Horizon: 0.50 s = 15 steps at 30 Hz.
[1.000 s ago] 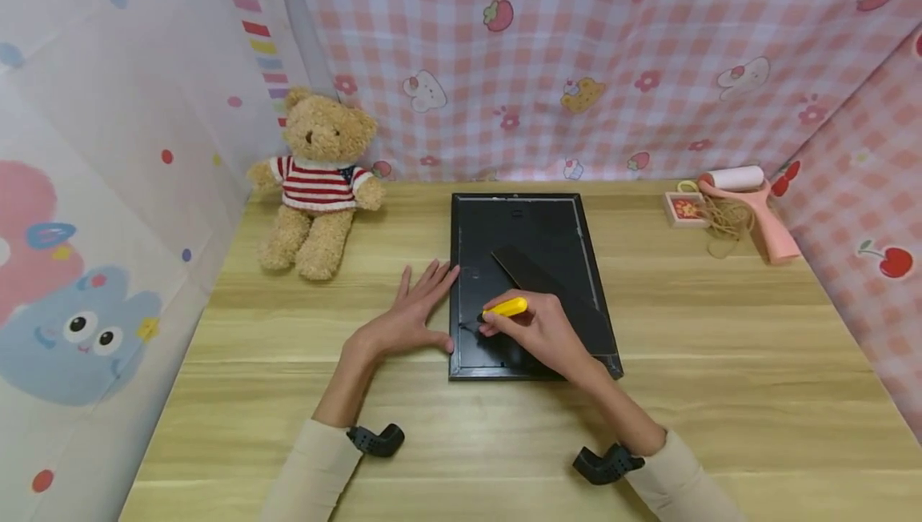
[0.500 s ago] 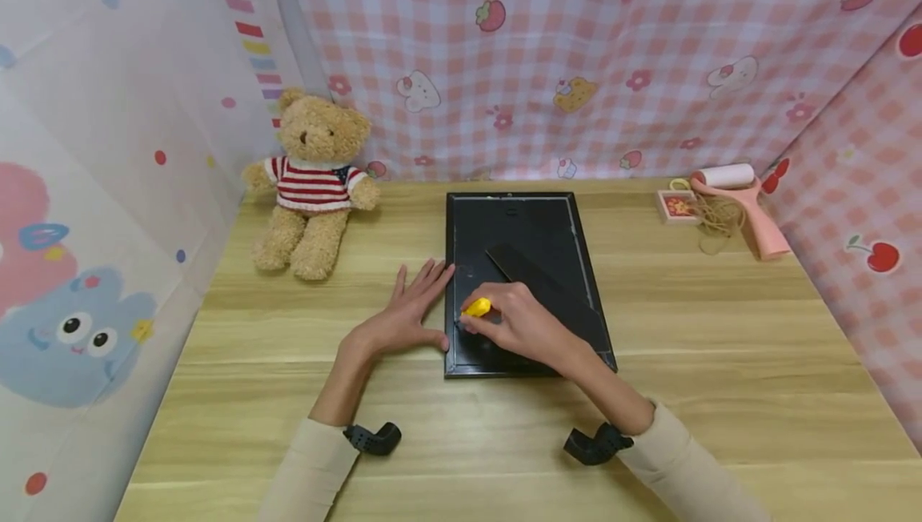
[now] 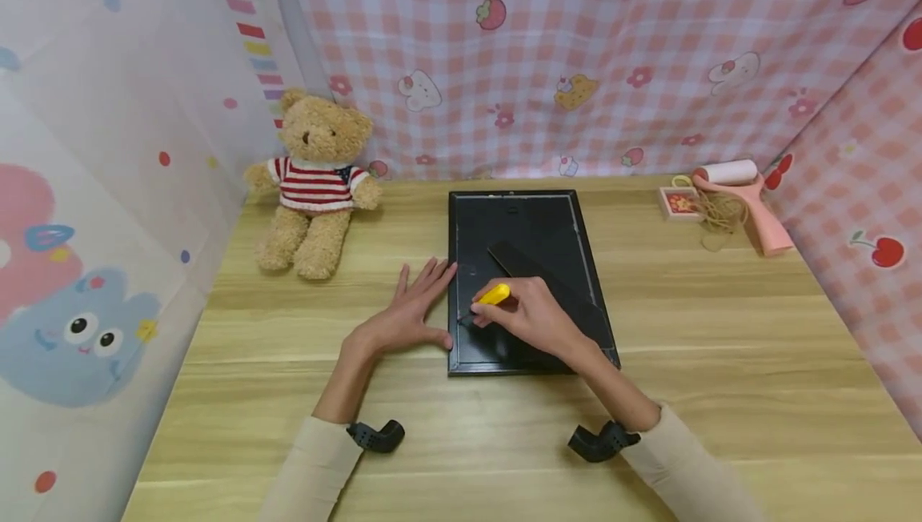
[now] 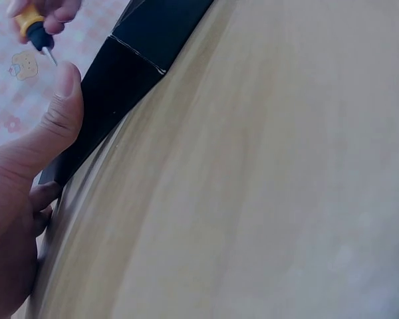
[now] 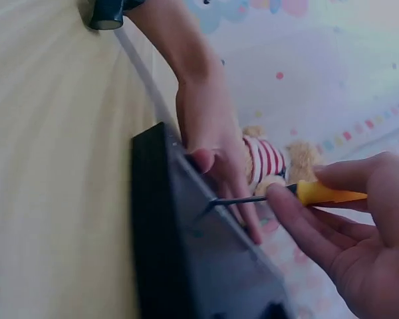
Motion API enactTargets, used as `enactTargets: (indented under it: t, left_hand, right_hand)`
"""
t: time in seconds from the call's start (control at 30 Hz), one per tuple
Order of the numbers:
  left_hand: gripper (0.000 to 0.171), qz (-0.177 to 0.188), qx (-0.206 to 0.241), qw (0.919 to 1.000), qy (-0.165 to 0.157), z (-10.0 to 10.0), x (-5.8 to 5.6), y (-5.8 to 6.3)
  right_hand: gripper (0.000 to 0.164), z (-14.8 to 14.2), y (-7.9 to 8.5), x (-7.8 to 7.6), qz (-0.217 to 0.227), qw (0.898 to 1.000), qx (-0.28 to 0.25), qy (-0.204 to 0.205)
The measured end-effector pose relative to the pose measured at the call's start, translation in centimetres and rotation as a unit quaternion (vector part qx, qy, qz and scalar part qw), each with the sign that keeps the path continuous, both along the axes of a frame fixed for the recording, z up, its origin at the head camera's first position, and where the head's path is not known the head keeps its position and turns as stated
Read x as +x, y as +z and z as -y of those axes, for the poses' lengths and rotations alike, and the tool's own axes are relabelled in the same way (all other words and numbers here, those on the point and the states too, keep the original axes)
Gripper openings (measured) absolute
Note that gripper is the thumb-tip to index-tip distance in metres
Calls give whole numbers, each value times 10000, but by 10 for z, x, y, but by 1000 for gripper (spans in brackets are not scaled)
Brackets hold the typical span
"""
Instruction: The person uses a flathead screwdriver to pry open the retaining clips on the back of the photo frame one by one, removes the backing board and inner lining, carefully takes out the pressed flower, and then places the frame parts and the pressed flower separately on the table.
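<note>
Swung rightward within half a second, the yellow-handled screwdriver [image 3: 496, 295] is clamped by the right hand [image 3: 531, 315], the left hand [image 3: 403, 318] splayed against the rectangular black frame [image 3: 533, 226].

Over in the table's [image 3: 720, 362] far left corner I see a teddy bear [image 3: 314, 186] in a red-and-white striped top. Behind hangs a pink gingham cloth [image 3: 526, 50] with strawberries and cupcakes. At the far right lie a pink-handled roller [image 3: 769, 230], tangled twine [image 3: 723, 214], a small box [image 3: 679, 204] and a yellow ring [image 3: 681, 181]. A white sheet [image 3: 130, 90] with a smiling blue figure [image 3: 75, 346] hangs on the left.
</note>
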<state>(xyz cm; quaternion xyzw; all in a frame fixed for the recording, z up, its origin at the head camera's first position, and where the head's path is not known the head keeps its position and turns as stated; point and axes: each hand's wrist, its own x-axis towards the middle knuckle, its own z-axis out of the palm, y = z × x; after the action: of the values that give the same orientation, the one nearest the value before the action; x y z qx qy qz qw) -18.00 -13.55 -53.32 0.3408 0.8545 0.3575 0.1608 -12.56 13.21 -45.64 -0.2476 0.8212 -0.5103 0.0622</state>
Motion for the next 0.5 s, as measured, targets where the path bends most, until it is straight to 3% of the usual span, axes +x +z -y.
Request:
enactTargets:
  t: [0.1,0.17,0.37,0.5]
  left_hand:
    - [142,-60,-51,10000,23,0,-1,-7]
    - [144,-87,-39,9999,35,0,-2,-10]
    - [143,-130,-110,9998,66,2,-4,-13]
    - [142,-108,-110,9999,48,0,-3,-10]
  right_hand:
    - [15,-6,-11,7,401,9974,-435,-403]
    - [16,-7,-17,12,397,9960,-598,-538]
    - [14,-1,-18,17,-571,9979,-62,-286]
    - [10,3,-7,11,-640,9976,232,-103]
